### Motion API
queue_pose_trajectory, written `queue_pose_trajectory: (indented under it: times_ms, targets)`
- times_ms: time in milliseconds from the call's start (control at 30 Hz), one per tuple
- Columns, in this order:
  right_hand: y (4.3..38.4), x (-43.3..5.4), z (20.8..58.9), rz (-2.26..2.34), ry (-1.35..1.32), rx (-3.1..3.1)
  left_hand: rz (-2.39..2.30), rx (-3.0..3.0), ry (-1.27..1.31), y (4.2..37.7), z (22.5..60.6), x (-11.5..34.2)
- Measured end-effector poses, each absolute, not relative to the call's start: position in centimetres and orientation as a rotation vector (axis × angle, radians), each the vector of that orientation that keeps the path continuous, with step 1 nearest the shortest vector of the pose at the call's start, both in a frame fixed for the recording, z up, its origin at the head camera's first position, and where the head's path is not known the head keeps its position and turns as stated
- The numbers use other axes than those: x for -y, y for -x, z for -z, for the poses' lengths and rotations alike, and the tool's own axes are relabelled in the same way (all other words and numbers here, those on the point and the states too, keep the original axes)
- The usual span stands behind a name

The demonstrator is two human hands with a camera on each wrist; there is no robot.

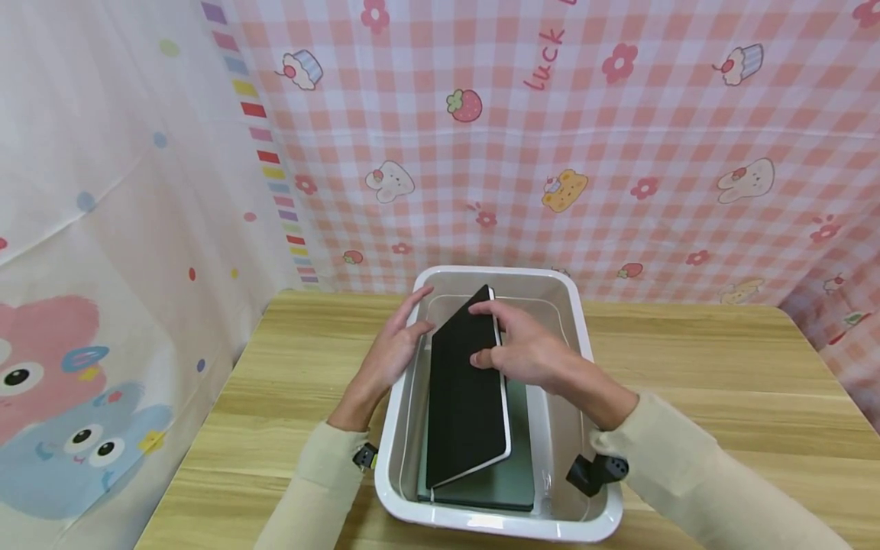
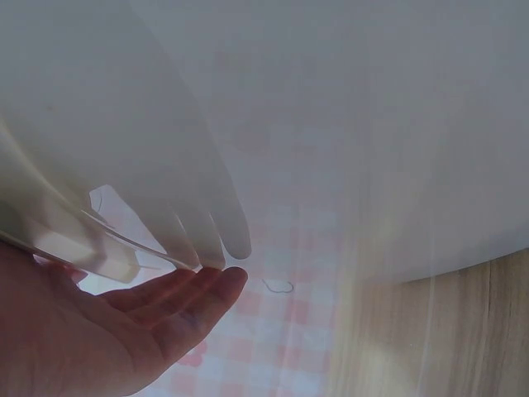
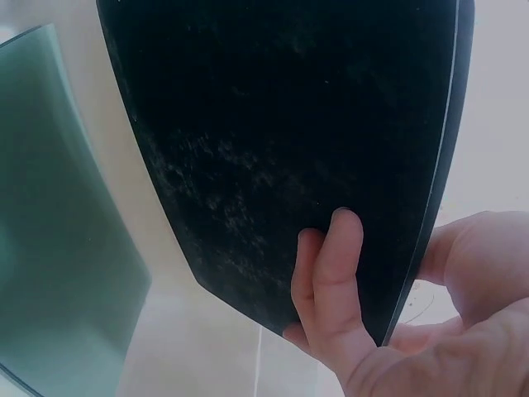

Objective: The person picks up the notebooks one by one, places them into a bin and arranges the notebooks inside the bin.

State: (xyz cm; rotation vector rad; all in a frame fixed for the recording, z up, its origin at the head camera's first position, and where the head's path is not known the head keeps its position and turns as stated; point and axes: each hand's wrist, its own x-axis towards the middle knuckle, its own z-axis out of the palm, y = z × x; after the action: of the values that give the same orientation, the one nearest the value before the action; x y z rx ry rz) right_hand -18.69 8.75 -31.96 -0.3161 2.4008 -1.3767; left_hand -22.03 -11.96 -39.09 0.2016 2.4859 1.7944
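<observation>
A black notebook (image 1: 467, 397) with a pale page edge stands tilted inside a white plastic tub (image 1: 495, 527). My right hand (image 1: 525, 347) grips its right long edge near the far end, thumb and index finger on the upper face. From the right wrist camera, other fingers (image 3: 335, 273) press the notebook's opposite face. Underneath lies a dark green notebook-like item (image 1: 519, 458), partly covered by the black one. At the tub's left rim, my left hand (image 1: 392, 351) holds the wall, thumb over the inside; the left wrist view shows its fingers (image 2: 198, 310) against the outside.
The tub stands on a wood-grain table (image 1: 701, 382), close to its back edge. Behind hangs a pink checked cloth (image 1: 522, 153), and a white printed cloth (image 1: 124, 191) hangs on the left. A black wrist device (image 1: 594, 473) on the right arm overlaps the tub's near right side.
</observation>
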Motion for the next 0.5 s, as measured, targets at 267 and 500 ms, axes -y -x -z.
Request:
queue_pose_trajectory:
  times_ms: [267, 500]
  targets:
    - [18.5, -8.4, 32.4, 1.36, 0.295, -2.412, -1.781, -2.487, -0.195, 22.1, 39.1, 11.9]
    - [18.3, -8.0, 33.0, 1.316, 0.274, -2.43, -1.783, -2.477, -0.201, 22.0, 39.1, 12.0]
